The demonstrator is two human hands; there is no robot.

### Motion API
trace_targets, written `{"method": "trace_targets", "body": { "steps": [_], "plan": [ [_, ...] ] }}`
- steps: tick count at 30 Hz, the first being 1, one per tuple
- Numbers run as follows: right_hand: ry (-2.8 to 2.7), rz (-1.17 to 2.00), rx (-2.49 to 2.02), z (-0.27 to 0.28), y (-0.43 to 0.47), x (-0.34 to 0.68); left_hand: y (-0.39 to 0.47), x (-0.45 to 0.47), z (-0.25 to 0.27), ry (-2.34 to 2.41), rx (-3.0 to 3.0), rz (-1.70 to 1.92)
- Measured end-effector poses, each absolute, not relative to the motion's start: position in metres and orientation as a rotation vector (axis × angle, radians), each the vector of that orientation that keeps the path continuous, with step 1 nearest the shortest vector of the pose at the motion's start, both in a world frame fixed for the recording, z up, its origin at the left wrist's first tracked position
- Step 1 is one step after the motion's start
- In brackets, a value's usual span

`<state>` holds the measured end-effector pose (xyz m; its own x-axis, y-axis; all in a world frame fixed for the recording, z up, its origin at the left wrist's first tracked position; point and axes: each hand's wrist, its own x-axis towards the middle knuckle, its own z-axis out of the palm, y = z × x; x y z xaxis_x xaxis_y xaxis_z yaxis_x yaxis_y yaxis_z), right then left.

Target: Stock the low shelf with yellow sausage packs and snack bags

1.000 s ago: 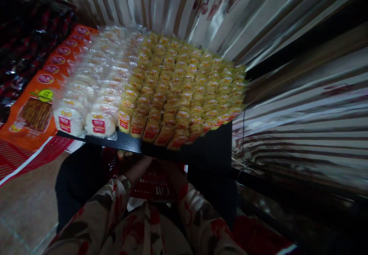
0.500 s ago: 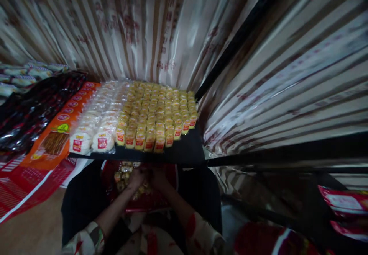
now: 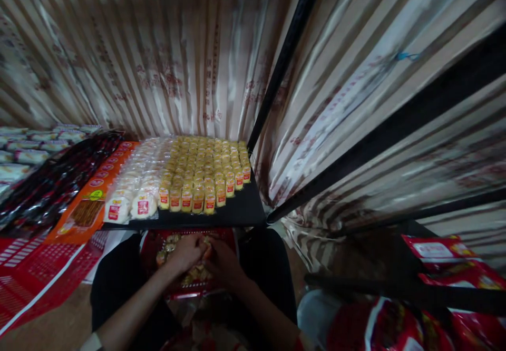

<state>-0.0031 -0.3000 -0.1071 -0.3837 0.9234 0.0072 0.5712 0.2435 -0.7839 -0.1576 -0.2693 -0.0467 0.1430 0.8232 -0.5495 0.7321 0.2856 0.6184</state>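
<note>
A red plastic basket (image 3: 148, 240) rests between my knees with many small yellow wrapped snack packs (image 3: 196, 275) inside. Over it my left hand (image 3: 190, 251) and my right hand (image 3: 222, 259) come together, fingers curled in. Between their fingertips shows a small yellow-orange snack pack (image 3: 207, 246), partly hidden by the fingers. Just beyond the basket, matching yellow snack packs (image 3: 203, 174) stand in close rows on a black shelf (image 3: 241, 206). Left of these rows lie clear-wrapped white round snacks (image 3: 144, 203).
An orange bag (image 3: 85, 211) and dark shiny packs (image 3: 51, 182) lie farther left on the shelf. Another red basket (image 3: 35, 277) stands below them. Black frame bars (image 3: 356, 156) cross at right before a striped curtain (image 3: 177, 50). Red packets (image 3: 443, 251) sit lower right.
The view has shifted, so the shelf edge appears a little lower and more of the basket shows. Both hands stay together over the basket, now a little apart from the shelf edge.
</note>
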Motion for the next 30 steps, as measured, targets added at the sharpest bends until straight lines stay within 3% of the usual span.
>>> {"method": "trace_targets", "body": {
  "steps": [12, 30],
  "plan": [
    [-1.656, 0.506, -1.501, -0.087, -0.279, 0.028, -0.222, -0.093, 0.007, 1.551, 1.868, 0.328],
    [-1.292, 0.136, -1.627, -0.094, -0.166, 0.055, -0.134, -0.015, -0.004, 1.486, 2.228, 0.508]
  ]
}}
